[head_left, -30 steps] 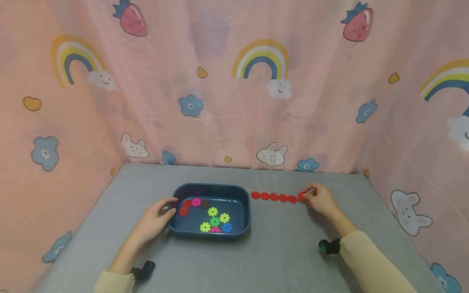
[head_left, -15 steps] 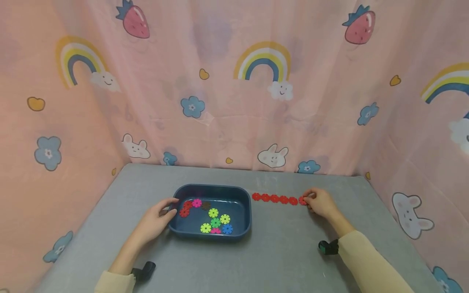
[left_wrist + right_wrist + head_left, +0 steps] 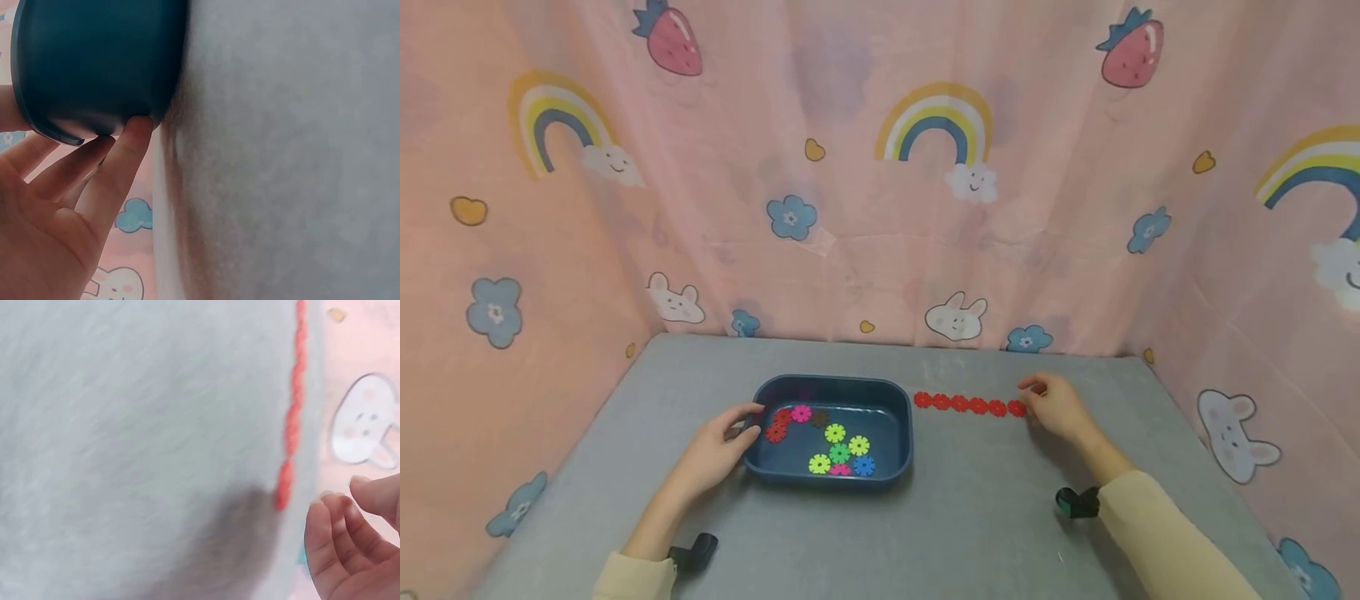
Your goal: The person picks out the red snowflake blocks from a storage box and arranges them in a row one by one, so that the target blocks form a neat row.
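A dark blue tray (image 3: 880,478) stands left of the middle of the table. My left hand (image 3: 707,457) holds it by its left end. In the left wrist view, fingertips (image 3: 139,128) touch the outer wall while the thumb reaches over the rim. Several red flower-shaped discs (image 3: 960,403) lie in a line to the right of the tray. My right hand (image 3: 1058,408) is beside the disc (image 3: 1017,408) at the line's right end. In the right wrist view, its thumb and fingers are slightly bent and apart, with nothing between them.
Inside the tray lie several toothed discs: red (image 3: 776,433), pink (image 3: 801,413), brown (image 3: 820,420), yellow (image 3: 819,464), green (image 3: 839,453) and blue (image 3: 864,465). A pink patterned curtain (image 3: 850,275) rises around the grey table (image 3: 955,533).
My right hand has brought the last red disc in against the right end of the line and let go of it. The left hand and the tray have stayed in place.
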`<state>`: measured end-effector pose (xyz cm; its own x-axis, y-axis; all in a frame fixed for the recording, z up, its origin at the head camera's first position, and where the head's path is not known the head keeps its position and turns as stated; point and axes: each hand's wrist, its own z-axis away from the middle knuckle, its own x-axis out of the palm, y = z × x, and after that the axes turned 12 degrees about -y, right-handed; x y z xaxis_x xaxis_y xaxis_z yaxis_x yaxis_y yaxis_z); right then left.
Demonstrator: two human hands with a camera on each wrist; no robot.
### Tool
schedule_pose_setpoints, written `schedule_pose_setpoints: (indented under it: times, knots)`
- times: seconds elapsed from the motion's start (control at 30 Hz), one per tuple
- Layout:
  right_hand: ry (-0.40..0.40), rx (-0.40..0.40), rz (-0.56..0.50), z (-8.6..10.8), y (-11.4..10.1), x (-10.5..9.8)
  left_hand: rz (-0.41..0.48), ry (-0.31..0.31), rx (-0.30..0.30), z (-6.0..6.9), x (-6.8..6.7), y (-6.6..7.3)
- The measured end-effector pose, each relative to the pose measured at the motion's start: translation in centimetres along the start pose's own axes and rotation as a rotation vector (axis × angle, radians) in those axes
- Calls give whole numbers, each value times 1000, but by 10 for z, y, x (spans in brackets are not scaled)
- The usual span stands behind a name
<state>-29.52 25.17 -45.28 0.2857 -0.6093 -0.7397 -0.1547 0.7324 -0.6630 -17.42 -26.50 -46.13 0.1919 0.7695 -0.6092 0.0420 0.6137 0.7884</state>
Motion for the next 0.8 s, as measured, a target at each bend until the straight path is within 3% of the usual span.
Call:
schedule_pose_setpoints:
  times: [0.17, 0.43, 0.8]
  knots:
    - [27, -32, 55, -1, -26, -6, -8, 0, -3, -1, -2, 0]
    - [29, -87, 30, 9, -73, -5, -14, 2, -6, 0, -1, 1]
    - [59, -190, 1, 16, -110, 8, -18, 2, -14, -1, 1, 2]
